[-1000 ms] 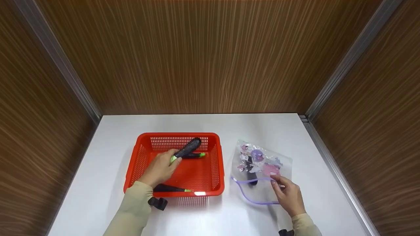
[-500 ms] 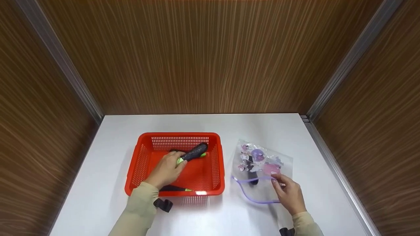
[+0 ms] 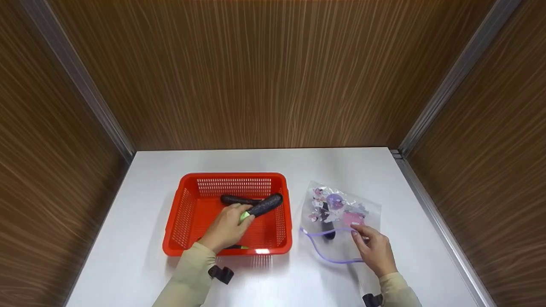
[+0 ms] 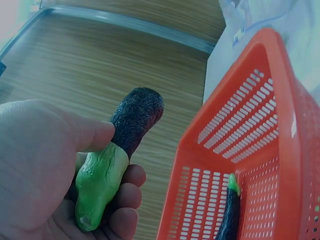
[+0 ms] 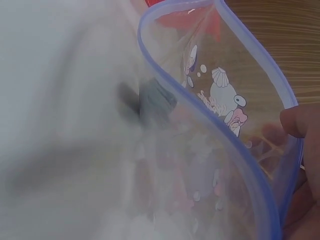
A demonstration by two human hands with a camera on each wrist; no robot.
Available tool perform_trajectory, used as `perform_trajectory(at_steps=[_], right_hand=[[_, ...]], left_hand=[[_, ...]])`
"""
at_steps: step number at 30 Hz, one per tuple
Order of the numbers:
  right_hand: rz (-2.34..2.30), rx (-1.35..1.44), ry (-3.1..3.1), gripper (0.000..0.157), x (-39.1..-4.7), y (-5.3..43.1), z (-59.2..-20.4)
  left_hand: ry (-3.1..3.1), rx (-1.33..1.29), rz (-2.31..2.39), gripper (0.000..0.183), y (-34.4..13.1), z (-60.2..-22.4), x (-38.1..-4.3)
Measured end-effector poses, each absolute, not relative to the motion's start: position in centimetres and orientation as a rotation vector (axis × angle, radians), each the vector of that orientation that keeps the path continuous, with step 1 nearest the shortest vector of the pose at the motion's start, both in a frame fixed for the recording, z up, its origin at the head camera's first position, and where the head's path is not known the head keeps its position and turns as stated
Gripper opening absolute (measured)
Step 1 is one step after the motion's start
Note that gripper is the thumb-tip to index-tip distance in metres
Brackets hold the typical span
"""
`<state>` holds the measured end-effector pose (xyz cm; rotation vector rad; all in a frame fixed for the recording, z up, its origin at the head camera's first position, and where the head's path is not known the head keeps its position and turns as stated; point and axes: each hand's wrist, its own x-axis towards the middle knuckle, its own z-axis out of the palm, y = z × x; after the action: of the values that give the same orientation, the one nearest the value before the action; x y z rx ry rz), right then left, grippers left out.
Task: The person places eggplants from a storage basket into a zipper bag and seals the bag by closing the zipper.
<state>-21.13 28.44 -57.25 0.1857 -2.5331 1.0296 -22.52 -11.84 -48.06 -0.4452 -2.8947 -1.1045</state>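
Note:
My left hand (image 3: 229, 226) grips a dark eggplant (image 3: 268, 204) by its green stem end, above the red basket (image 3: 169, 221). In the left wrist view the thumb and curled fingers wrap the green cap, and the dark body points away from the palm. Another eggplant (image 3: 234, 199) lies near the basket's back wall, and one more (image 3: 236, 246) shows by the front wall, partly hidden by my arm. My right hand (image 3: 375, 251) pinches the purple-edged rim of a clear printed zip bag (image 3: 371, 209). The bag's mouth gapes, and a dark eggplant (image 3: 329, 232) lies inside.
The basket and bag stand side by side on a white table (image 3: 332, 166), with a strip of tabletop between them. Wood-grain panels (image 3: 264, 76) rise at the back and on both sides. The basket's right rim (image 3: 286, 217) lies between my left hand and the bag.
My left hand has moved right and a little toward me, carrying the eggplant to the basket's right side. The right hand stays at the bag's rim almost unmoved.

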Motion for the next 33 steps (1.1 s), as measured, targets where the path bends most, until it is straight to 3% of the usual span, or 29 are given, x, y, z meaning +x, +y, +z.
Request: perform_trajectory(at_steps=[16, 33], right_hand=[[0.946, 0.254, -2.458, 0.013, -21.6, 28.5, -56.9], [1.0, 0.215, -2.48, 0.008, -21.7, 28.1, -56.0]], left_hand=[[-2.997, -0.511, -1.162, 0.034, -7.7, -47.8, -20.6], [-2.979, -0.814, -0.979, 0.032, -2.0, -47.8, -19.4]])
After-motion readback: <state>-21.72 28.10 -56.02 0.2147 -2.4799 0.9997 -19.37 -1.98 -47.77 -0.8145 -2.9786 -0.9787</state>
